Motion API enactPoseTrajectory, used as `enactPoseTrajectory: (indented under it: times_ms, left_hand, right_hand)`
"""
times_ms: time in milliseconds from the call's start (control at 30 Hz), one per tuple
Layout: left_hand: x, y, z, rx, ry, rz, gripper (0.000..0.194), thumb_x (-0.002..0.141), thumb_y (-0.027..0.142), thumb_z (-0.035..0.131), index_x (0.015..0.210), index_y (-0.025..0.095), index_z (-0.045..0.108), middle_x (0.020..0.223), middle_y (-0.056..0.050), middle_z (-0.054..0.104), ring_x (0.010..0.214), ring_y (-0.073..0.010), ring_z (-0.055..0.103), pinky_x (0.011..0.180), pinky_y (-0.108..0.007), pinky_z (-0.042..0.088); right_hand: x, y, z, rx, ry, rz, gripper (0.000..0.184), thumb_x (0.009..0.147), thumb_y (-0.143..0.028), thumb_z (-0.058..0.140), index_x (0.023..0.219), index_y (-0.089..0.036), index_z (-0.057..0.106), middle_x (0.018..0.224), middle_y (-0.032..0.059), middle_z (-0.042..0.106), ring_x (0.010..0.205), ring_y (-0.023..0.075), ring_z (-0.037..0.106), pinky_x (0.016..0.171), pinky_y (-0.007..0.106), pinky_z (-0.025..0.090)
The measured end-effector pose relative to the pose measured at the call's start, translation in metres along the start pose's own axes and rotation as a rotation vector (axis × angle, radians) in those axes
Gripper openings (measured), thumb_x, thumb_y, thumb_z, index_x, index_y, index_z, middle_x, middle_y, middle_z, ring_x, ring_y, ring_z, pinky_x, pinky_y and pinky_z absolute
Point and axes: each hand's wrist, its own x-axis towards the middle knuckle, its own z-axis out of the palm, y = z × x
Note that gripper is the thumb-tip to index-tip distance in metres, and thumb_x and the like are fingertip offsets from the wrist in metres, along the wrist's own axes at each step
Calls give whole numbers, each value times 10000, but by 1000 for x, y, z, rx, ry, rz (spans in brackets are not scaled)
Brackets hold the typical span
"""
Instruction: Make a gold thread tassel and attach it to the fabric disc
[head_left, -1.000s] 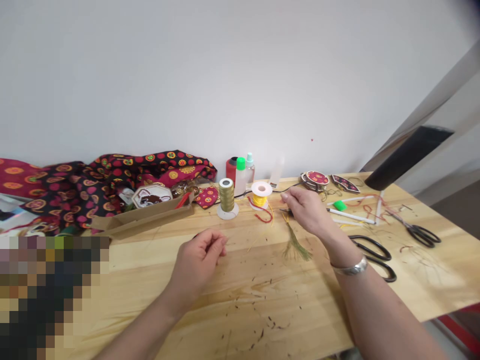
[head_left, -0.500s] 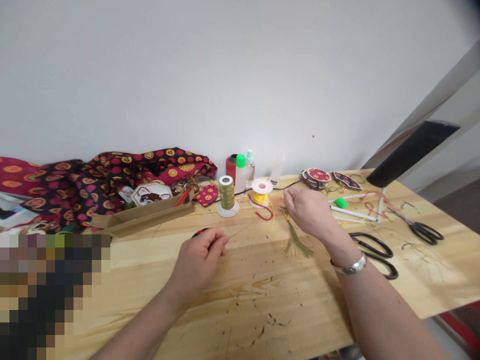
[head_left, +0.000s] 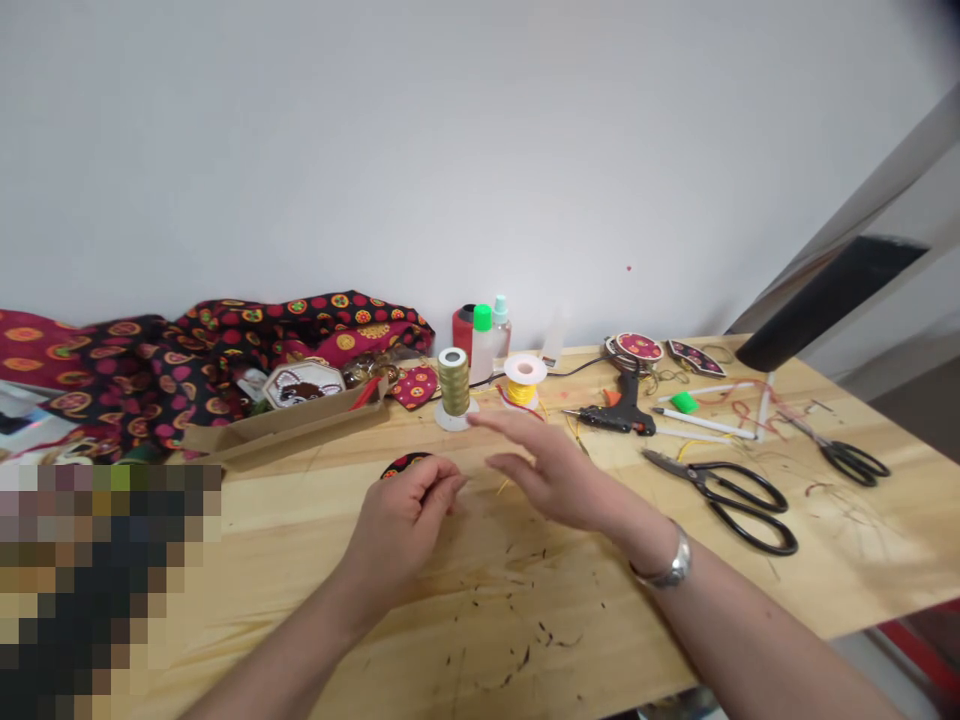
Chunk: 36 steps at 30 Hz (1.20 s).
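Observation:
My left hand [head_left: 412,510] is closed in a pinch, with a short bit of thin thread [head_left: 463,480] poking out at the fingertips. Just behind its knuckles shows the edge of a round black patterned fabric piece [head_left: 405,463], mostly hidden by the hand. To the right, my right hand [head_left: 551,475] is open and holds nothing, its thumb and fingers apart and pointing at the left hand. Its fingertips are near the base of the olive thread cone [head_left: 454,385]. The spool of yellow cord [head_left: 523,385] stands just beyond them.
A black glue gun [head_left: 622,405] lies right of the spool. Large black-handled scissors [head_left: 739,495] and a smaller pair [head_left: 851,460] lie farther right. A cardboard tray [head_left: 292,430] and patterned fabric [head_left: 187,350] are at left. Bottles [head_left: 482,345] stand by the wall.
My right hand has moved left and toward me, opening from a closed fist. It uncovers the glue gun and now hides the olive tassel. My left hand has stayed nearly still.

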Motion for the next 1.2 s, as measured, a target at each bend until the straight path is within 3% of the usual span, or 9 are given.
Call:
enactPoseTrajectory:
  times_ms: [67,200,267,367,467,833,1067,1200]
  left_hand:
    - [-1,1,0,-10,-1,30,207,871,319,456,719,221,557,596,48,542,579,-137,508,590,-239,366]
    - [-2,2,0,-31,11,46,219,872,321,456,702,218,547,582,49,519,549,-131,483,559,-235,352]
    - [-3,2,0,-35,13,42,224,871,327,459,698,216,547,573,50,506,536,-128,468,552,-235,348]
    - [-3,2,0,-47,14,35,229,872,341,463,710,214,561,572,48,492,538,-127,458,553,-234,352]
    - [-3,3,1,-73,29,23,216,864,344,480,730,212,587,579,43,501,553,-131,457,557,-232,358]
    - [-4,-3,6,-391,84,-89,267,899,408,420,929,196,579,569,50,454,555,-140,442,567,-249,371]
    - [-2,1,3,-373,127,-116,302,891,444,425,905,190,586,545,55,455,535,-137,445,549,-246,367]
    - [-2,2,0,-260,183,-113,294,889,442,439,910,198,602,613,32,561,580,-139,515,577,-237,408]
  right_hand:
    - [-1,-2,13,129,-100,38,468,864,-144,504,1327,-168,438,1317,117,541,1212,172,497,1030,359,377]
    - [-1,1,22,287,-211,185,509,836,-147,537,1333,-171,434,1068,80,669,926,144,632,852,312,491]
    - [0,2,21,251,-234,237,407,838,-164,543,1245,-176,536,905,38,698,786,131,633,747,269,496]
    - [1,3,18,111,-213,229,187,845,-170,544,960,-159,691,768,19,697,689,119,604,666,230,457]
    - [1,1,17,60,-194,211,184,855,-152,527,809,-155,705,744,17,700,683,113,602,653,212,438]
    - [2,3,11,28,-177,216,177,850,-159,539,768,-160,696,708,13,698,617,102,575,587,196,416]
    - [2,5,10,10,-180,218,187,853,-158,529,777,-160,700,707,15,697,623,104,574,587,199,410]
    - [2,7,9,-4,-169,237,183,852,-175,540,766,-165,702,690,9,689,621,105,569,589,201,409]
